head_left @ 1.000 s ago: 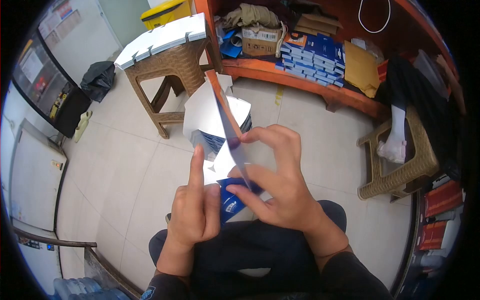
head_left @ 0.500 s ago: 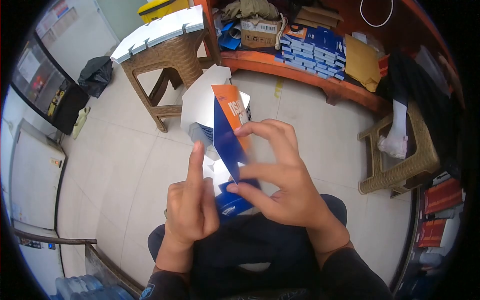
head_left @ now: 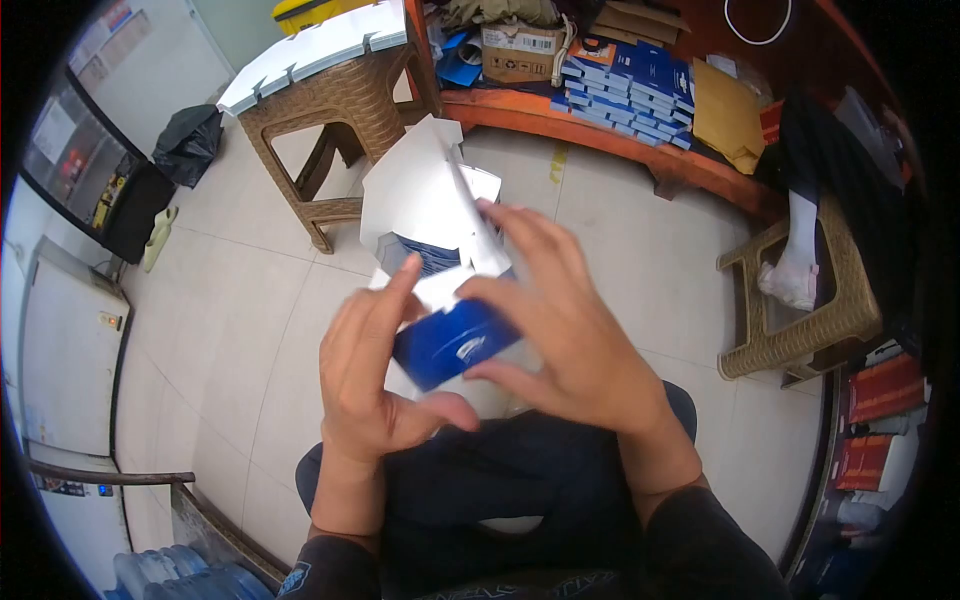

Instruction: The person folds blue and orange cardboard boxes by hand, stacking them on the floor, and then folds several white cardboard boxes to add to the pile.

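Note:
A blue cardboard box (head_left: 452, 345) with a white inside is held between my two hands above my lap, partly folded. My left hand (head_left: 365, 365) wraps its left side, index finger up along the white flap and thumb reaching below the blue panel. On the right, my right hand (head_left: 575, 335) grips the box, with fingers at a raised white flap and thumb by the blue panel's lower edge. Motion blurs its fingertips. Just beyond stands an open white carton (head_left: 405, 195) with dark blue flat pieces (head_left: 430, 258) inside.
A brown stool (head_left: 345, 115) at the back left bears a stack of white card sheets (head_left: 320, 48). Stacked blue boxes (head_left: 630, 95) and a padded envelope (head_left: 725, 115) lie on an orange shelf (head_left: 560, 122). Another person's foot (head_left: 788, 283) rests by the right stool (head_left: 850, 290).
The box has turned so its blue end panel faces me, and the orange-and-blue lid face is out of sight. My left hand has gone from pointing upward to holding the box's left side.

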`<action>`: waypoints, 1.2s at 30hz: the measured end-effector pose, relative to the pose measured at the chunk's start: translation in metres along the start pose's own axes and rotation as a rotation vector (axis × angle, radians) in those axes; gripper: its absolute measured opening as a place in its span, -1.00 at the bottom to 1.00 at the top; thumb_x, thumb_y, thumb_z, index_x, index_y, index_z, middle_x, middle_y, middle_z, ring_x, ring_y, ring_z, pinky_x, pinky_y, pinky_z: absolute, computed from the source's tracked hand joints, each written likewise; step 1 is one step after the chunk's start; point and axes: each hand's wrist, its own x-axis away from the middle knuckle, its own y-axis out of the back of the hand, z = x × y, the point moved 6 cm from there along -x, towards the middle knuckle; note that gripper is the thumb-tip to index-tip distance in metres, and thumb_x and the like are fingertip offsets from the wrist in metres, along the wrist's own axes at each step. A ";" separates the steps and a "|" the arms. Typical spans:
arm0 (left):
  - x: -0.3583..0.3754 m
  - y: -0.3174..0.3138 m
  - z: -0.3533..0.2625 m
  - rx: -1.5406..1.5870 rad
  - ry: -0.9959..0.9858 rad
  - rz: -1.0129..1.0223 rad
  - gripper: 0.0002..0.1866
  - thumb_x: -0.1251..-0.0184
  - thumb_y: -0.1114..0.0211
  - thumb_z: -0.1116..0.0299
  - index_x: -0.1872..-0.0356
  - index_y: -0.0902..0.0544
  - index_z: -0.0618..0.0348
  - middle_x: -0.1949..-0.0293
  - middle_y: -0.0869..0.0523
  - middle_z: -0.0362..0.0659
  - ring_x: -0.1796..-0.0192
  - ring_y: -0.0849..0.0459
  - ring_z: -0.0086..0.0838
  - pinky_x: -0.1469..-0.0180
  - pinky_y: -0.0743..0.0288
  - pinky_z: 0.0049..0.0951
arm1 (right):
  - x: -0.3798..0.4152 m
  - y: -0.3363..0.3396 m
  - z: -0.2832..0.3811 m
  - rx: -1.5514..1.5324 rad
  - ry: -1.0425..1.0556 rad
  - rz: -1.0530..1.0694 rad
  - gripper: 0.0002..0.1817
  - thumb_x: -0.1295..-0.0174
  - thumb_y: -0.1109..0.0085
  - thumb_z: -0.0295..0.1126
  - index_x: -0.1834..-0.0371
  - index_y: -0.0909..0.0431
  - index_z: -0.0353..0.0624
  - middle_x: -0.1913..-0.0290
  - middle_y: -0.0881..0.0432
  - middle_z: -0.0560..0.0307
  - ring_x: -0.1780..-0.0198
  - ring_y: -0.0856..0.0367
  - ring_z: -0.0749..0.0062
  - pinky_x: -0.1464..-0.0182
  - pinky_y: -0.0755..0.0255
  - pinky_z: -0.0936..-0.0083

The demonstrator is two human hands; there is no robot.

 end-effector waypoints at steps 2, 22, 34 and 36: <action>-0.007 0.003 -0.009 -0.080 0.028 0.025 -0.08 0.06 -0.65 -0.04 -0.32 -0.59 0.33 0.02 -0.72 0.06 -0.03 -0.69 -0.14 -0.14 -0.56 -0.12 | 0.000 0.009 -0.005 0.022 -0.013 -0.080 -0.36 0.07 -0.62 -0.24 -0.13 -0.58 -0.09 -0.55 -0.22 -0.35 -0.54 -0.15 -0.39 -0.52 -0.12 -0.06; 0.008 -0.014 0.004 -0.072 0.074 0.082 0.07 0.00 -0.63 0.51 -0.59 -0.22 0.29 -0.21 -0.66 0.16 -0.32 -0.64 -0.07 -0.35 -0.52 -0.15 | -0.005 -0.002 -0.007 0.131 0.041 -0.140 -0.39 -0.04 -0.43 -0.58 -0.23 -0.63 0.06 -0.53 -0.28 -0.34 -0.44 -0.42 -0.32 -0.30 -0.52 0.16; 0.017 0.034 0.082 0.312 0.223 -0.374 -0.28 -0.39 -0.34 0.28 -0.49 -0.34 0.41 -0.46 -0.41 0.16 -0.38 -0.52 -0.06 -0.42 -0.41 -0.03 | 0.015 0.050 -0.093 -0.801 -0.104 -0.275 -0.25 -0.07 -0.35 -0.67 -0.40 -0.36 -0.09 -0.35 -0.46 -0.03 -0.45 -0.42 0.08 -0.21 -0.69 0.16; 0.013 0.026 0.073 0.326 0.190 -0.265 -0.19 -0.25 -0.49 0.23 -0.46 -0.38 0.40 -0.35 -0.53 0.19 -0.32 -0.60 -0.07 -0.32 -0.53 -0.09 | 0.018 0.046 -0.119 -0.904 -0.093 -0.216 -0.20 -0.07 -0.36 -0.68 -0.45 -0.29 -0.15 -0.34 -0.46 -0.02 -0.44 -0.42 0.09 -0.18 -0.72 0.07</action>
